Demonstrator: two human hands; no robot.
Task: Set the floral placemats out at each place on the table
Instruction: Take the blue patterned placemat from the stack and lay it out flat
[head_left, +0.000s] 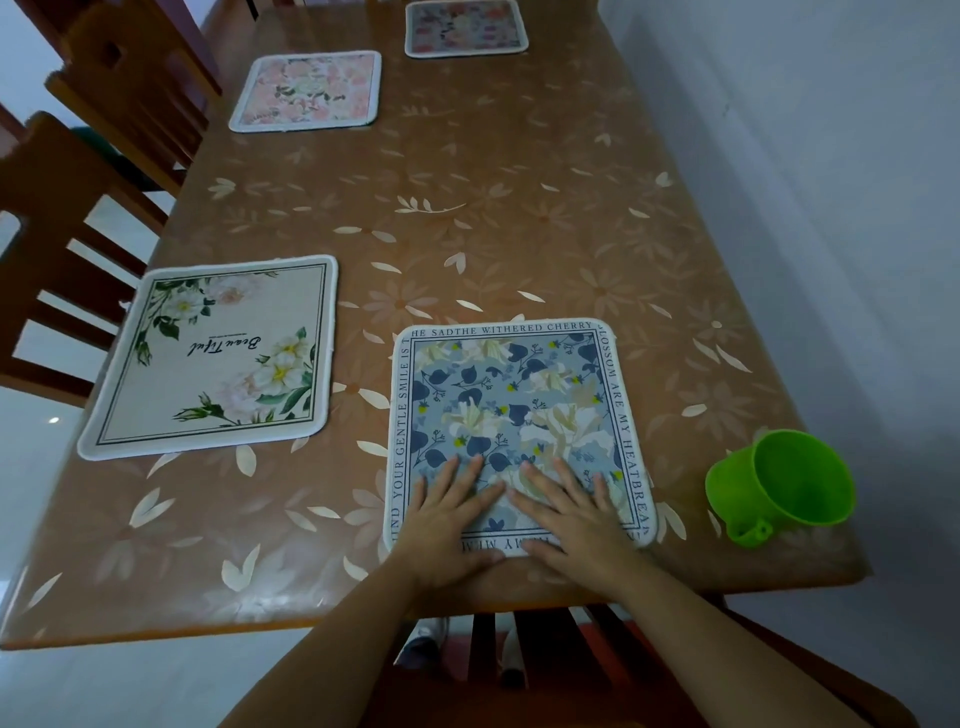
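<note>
A blue floral placemat with lettering round its border lies at the table's near edge. My left hand and my right hand rest flat on its near part, palms down, fingers spread, holding nothing. A cream placemat with white flowers and script lies to the left. Two pink floral placemats lie farther off: one at the left, one at the far end.
The brown table has a glossy flower-patterned cover. A green plastic cup lies tipped near the right front corner. Wooden chairs stand along the left side, another chair back shows below my arms. A wall runs close along the right.
</note>
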